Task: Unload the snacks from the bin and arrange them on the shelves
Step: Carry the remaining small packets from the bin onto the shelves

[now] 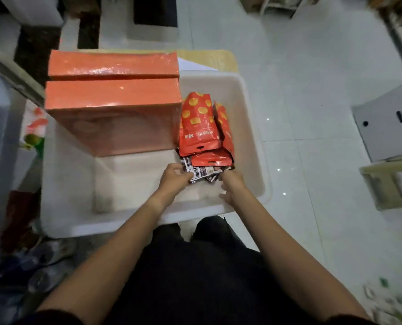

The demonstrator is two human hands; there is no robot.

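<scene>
We read the task as roughly midway: the white bin [246,127] has a bare near-left floor, but plenty is left inside. Two big orange boxes [113,109] fill the far-left part. Red pouches with yellow dots [198,123] stand against them on the right, with small black-and-white packets [201,172] lying just in front of the pouches. Shelves are not clearly in view, so we can't tell what's already stocked.

Both arms reach forward and down into the bin. Left hand [175,178] has its fingers curled, touching the left edge of the packets; grip looks partly closed on them, but a firm hold isn't confirmed. Right hand [232,186] sits at the packets' right side, fingers loosely spread, holding nothing we can see.
</scene>
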